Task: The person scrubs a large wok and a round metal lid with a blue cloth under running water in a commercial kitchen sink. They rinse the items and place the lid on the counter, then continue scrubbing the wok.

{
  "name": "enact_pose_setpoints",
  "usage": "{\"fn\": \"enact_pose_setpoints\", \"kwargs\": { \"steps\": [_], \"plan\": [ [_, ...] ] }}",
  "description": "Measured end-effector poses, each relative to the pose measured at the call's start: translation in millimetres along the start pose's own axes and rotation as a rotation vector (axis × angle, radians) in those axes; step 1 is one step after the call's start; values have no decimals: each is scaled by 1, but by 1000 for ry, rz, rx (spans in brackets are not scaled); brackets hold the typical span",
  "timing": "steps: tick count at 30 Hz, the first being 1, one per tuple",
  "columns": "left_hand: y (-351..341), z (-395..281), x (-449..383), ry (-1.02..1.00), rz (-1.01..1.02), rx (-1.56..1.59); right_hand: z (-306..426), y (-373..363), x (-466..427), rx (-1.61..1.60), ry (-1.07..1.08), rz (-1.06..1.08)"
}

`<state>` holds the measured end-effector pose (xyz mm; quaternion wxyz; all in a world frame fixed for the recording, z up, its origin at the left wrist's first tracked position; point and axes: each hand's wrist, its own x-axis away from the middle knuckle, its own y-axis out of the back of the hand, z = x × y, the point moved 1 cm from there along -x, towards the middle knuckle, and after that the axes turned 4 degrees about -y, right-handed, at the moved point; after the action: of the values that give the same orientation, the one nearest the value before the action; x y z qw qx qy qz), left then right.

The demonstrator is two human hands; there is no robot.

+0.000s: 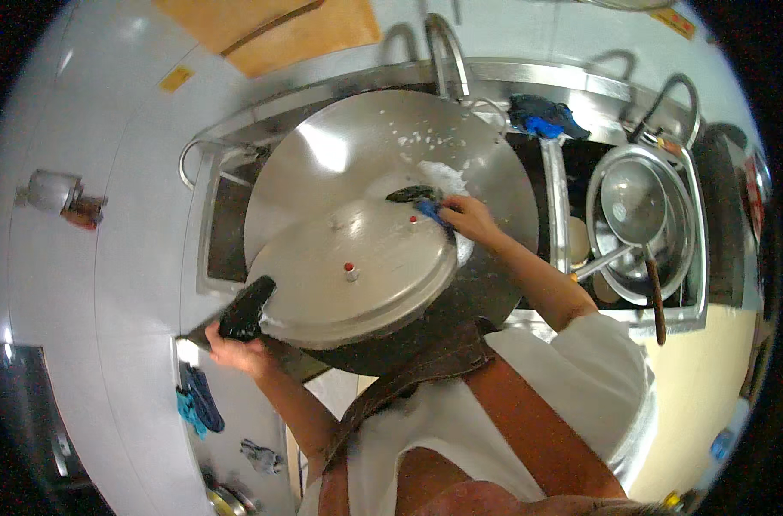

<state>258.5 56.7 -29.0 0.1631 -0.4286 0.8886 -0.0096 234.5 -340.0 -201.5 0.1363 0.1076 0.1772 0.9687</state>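
A large pressure cooker lid (314,238) with two red-topped valves lies tilted across a wide metal wok (359,142). My left hand (236,351) grips the lid's long black handle (248,308) at the lower left. At the lid's far right edge, my right hand (470,219) holds a blue cloth (430,209) against the rim, close to a shorter black handle (409,193). White suds (444,173) lie in the wok just beyond this hand. The lid hides part of the wok's inside.
The wok rests over a steel sink (204,258), beneath a curved faucet (453,58). To the right, a second basin holds a metal bowl (678,258) and a strainer (633,200). Dark and blue cloths (546,116) lie on the back ledge. More cloths (201,400) lie at lower left.
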Motion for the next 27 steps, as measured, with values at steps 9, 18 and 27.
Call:
{"fn": "enact_pose_setpoints", "kwargs": {
  "steps": [9, 18, 27],
  "plan": [
    [-1, 3, -8, 229, -50, 281, 102, 26, 126, -21, 322, 111],
    [-3, -11, 6, 266, -124, 257, 201, -93, 119, 208, 1295, 251],
    [8, -3, 6, 308, -111, 214, 152, -55, 114, 204, 1069, 151]
  ]
}}
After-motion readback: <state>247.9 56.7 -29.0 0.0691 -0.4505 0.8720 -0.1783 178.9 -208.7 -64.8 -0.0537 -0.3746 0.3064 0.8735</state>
